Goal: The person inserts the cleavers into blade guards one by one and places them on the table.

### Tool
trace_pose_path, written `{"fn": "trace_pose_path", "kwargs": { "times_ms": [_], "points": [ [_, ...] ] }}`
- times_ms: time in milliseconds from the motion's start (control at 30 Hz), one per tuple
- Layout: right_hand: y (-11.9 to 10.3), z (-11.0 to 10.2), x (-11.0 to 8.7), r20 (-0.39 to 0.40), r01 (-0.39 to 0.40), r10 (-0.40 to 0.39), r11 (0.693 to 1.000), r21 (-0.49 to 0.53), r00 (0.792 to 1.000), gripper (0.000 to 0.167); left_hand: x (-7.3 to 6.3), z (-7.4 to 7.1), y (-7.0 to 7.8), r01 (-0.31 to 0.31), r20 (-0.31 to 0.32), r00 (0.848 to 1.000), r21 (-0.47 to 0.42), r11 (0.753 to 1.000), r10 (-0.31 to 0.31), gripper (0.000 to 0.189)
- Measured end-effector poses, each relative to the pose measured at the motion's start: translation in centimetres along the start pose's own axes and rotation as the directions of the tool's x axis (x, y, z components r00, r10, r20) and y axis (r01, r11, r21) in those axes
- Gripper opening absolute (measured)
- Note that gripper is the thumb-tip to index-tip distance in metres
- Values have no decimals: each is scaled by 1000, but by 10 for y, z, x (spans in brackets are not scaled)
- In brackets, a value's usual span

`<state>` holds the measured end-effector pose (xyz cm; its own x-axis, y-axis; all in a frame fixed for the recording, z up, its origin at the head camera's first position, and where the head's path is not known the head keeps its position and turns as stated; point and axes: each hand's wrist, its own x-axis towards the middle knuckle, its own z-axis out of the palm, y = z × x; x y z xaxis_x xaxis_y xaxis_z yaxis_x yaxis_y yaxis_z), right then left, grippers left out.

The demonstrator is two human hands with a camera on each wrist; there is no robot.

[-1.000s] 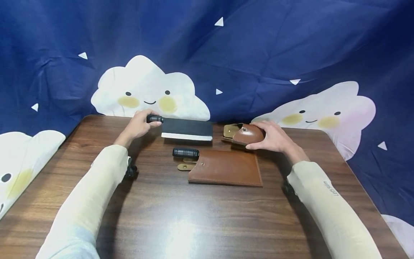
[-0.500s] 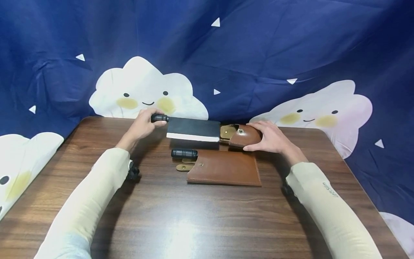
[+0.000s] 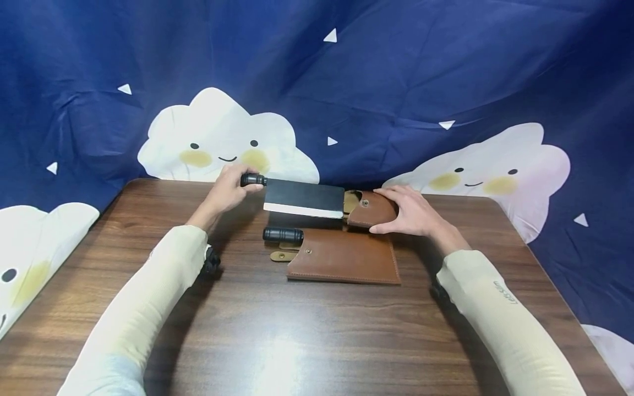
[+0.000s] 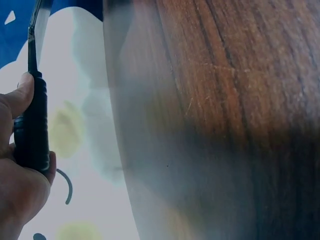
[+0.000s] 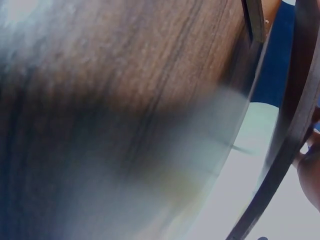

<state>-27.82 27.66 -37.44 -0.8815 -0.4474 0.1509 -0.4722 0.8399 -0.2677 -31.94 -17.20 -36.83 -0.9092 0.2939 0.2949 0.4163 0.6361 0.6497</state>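
In the head view, my left hand (image 3: 224, 192) grips a cleaver (image 3: 304, 197) by its black ribbed handle. The dark blade, with a bright cutting edge toward me, is held above the table's far side. Its front end meets the mouth of a brown leather sheath (image 3: 372, 210); whether the tip lies inside I cannot tell. My right hand (image 3: 415, 211) holds that sheath by its closed end, thumb at the near side. In the left wrist view, fingers wrap the handle (image 4: 33, 129). The right wrist view shows the sheath (image 5: 286, 152) edge-on beside part of the hand.
Nearer me lies a second brown leather sheath (image 3: 346, 257), with a black handle (image 3: 283, 235) sticking out at its left and a snap strap (image 3: 283, 256) below that. All is on a wooden table (image 3: 238, 330). A blue cloud-print curtain (image 3: 376, 66) hangs behind.
My left hand has carried the cleaver to the right. My right hand has shifted the sheath slightly left, and the gap between blade and sheath mouth has closed.
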Motion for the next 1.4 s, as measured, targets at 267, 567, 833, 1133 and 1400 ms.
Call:
{"fn": "trace_pose_path", "kwargs": {
  "times_ms": [267, 567, 833, 1133, 1400],
  "points": [
    [-2, 2, 1, -18, 17, -17, 1000, -16, 1000, 105, 0, 2, -1, -3, -3, 1000, -6, 1000, 3, 30],
    [-5, 6, 1, -34, 15, -16, 999, -38, 999, 109, 0, 6, 2, 4, 1, 1000, -21, 1000, -3, 33],
    [-9, 4, 0, -38, 32, -35, 997, -75, 999, 108, 1, 11, 7, -14, 5, 1000, -31, 999, 15, 35],
    [-15, 3, 1, -81, 46, -51, 997, -58, 995, 105, 1, 10, 10, -17, -6, 1000, -47, 999, 17, 36],
    [-20, 2, 0, -101, 64, -73, 994, -85, 992, 104, 0, 11, 11, -48, -11, 999, -68, 997, 47, 34]
  ]
}}
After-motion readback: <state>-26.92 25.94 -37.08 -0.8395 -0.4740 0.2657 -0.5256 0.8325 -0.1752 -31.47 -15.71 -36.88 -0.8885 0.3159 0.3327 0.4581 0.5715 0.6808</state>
